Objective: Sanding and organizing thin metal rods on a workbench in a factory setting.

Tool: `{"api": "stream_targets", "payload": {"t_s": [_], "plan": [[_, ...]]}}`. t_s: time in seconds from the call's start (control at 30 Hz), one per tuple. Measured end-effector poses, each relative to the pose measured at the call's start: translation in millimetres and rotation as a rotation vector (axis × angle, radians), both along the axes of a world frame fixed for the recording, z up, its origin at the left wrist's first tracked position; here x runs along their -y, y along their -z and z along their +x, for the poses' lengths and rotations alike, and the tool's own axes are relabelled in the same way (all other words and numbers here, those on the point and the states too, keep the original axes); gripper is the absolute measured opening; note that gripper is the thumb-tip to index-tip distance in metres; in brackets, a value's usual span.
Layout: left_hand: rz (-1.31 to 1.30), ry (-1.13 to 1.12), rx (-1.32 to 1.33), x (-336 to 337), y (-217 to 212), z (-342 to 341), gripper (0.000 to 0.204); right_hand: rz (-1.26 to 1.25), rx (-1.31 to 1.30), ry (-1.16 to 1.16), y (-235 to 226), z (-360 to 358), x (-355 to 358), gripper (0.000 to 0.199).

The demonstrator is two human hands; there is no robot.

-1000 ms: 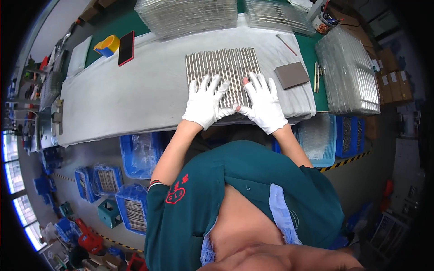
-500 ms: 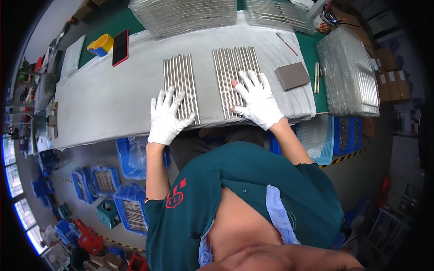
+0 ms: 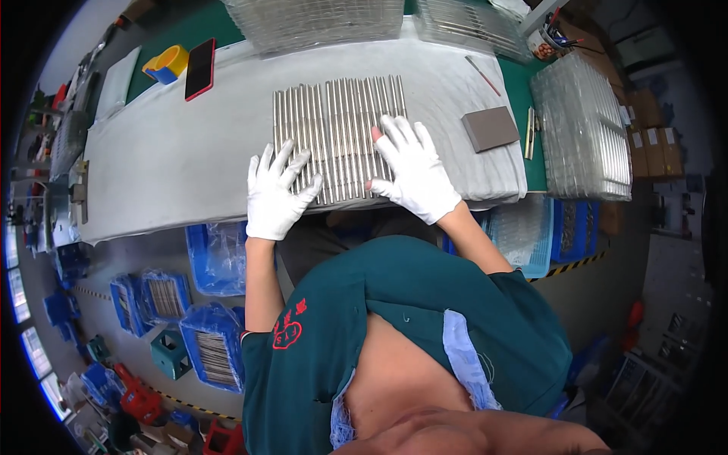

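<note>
Both gloved hands flat, fingers spread, gripping nothing; L hand [image 3: 274, 196] on rods [image 3: 337, 136] left end, R hand [image 3: 413, 173] right end; rods' long axes point away from body.

A long workbench covered with a pale grey cloth [image 3: 174, 163] over a green mat [image 3: 193, 26] runs across the upper part of the view. Below it lies a grey concrete floor [image 3: 144, 254] with yellow-and-black striped marking tape [image 3: 572, 265]. Blue plastic crates [image 3: 208, 345] stand on the floor. Bright windows [image 3: 26, 345] line the left rim, letting in daylight.
</note>
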State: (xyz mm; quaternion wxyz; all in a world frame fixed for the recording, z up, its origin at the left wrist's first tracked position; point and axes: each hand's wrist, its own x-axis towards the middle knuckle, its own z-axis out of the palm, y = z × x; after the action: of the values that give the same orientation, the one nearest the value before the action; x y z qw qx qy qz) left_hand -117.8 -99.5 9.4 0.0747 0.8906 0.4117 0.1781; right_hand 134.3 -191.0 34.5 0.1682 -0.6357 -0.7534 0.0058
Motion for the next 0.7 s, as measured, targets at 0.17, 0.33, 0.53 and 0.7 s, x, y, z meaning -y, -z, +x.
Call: {"api": "stream_targets", "payload": {"t_s": [0.17, 0.33, 0.53, 0.7], "plan": [[0.027, -0.007, -0.004, -0.3, 1.9, -0.5, 0.052, -0.087, 0.023, 0.13, 0.9, 20.8, 13.8, 0.083], [0.022, -0.009, 0.015, 1.0, -1.0, 3.1, 0.05, -0.109, 0.009, 0.11, 7.4, 19.5, 13.7, 0.077], [0.014, -0.024, -0.002, 0.5, -0.4, 2.3, 0.05, -0.074, -0.002, 0.072, 6.8, 16.7, 13.7, 0.075], [0.02, -0.022, 0.007, 0.0, -0.2, 2.1, 0.05, -0.09, 0.02, -0.01, 2.2, 6.0, 12.5, 0.077]]}}
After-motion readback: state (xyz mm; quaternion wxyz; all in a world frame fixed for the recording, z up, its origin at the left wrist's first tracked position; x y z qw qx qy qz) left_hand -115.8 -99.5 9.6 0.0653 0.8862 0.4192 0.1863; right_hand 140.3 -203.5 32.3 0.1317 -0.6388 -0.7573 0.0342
